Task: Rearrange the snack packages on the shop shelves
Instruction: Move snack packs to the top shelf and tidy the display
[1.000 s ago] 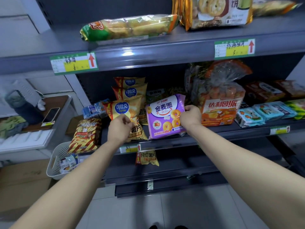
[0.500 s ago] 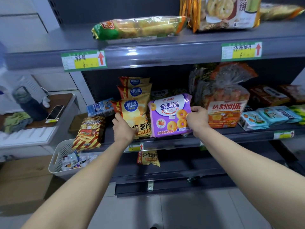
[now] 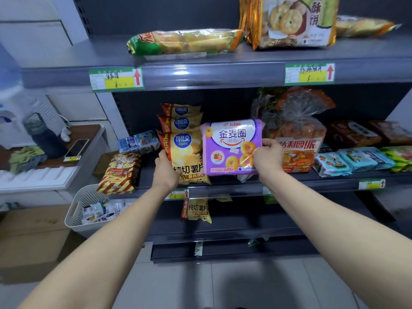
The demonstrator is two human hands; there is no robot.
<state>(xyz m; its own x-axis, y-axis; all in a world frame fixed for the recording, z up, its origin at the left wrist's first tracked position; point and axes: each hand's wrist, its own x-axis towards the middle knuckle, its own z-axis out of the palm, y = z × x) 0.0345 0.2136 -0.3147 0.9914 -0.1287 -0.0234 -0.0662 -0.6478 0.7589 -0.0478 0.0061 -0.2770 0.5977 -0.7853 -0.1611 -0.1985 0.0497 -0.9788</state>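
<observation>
Two bare forearms reach up from the bottom of the frame to the middle shelf (image 3: 245, 186) of a grey shop rack. The left hand (image 3: 166, 170), at centre, curls its fingers round the lower left edge of a yellow chip bag (image 3: 186, 152) standing upright at the shelf front. The right hand (image 3: 268, 156), just right of centre, pinches the right edge of a purple ring-biscuit pack (image 3: 229, 146), held upright and touching the chip bag's right side.

At lower left a pale plastic basket (image 3: 74, 210) sits low beside the rack, holding a heap of small white and blue sachets (image 3: 100, 211). Below the middle shelf another yellow chip bag (image 3: 197, 210) shows on the lower shelf.

On the middle shelf, left of the hands, a red and gold striped bag (image 3: 119, 172) leans at the shelf's end, with a blue and white pack (image 3: 139, 141) behind it. Two more chip bags (image 3: 180, 121) stand in a row behind the held one. Right of the purple pack stands a clear bag of orange cakes (image 3: 296, 139), then flat teal packs (image 3: 354, 158) and brown packs (image 3: 354, 132) toward the right edge.

At the left edge a worktop (image 3: 89, 132) carries a phone (image 3: 77, 148), a dark bottle (image 3: 44, 134) and a green cloth (image 3: 25, 156).

On the top shelf (image 3: 200, 72), in the upper part of the frame, a long green and orange pack (image 3: 185, 41) lies flat beside a standing gold biscuit bag (image 3: 292, 21). Green and yellow price tags (image 3: 116, 80) are fixed to its front edge.
</observation>
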